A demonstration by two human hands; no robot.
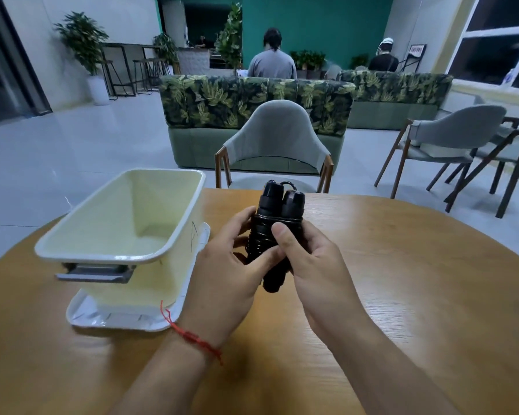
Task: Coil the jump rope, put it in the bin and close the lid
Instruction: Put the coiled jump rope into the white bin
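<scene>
A black jump rope (277,211) is held above the table's middle, its two handles side by side with the thin cord wound tightly around them. My left hand (225,271) grips the bundle from the left, fingers wrapped on the cord coils. My right hand (309,259) holds it from the right, thumb pressed on the wound cord. To the left stands a pale yellow-white bin (117,223), open and empty, with a grey handle on its near end. The white lid (84,316) lies flat under the bin.
The round wooden table (402,295) carries everything. A grey chair (274,145) faces the table's far edge, with two more chairs (456,139) at the right. A leaf-patterned sofa and two seated people are farther back.
</scene>
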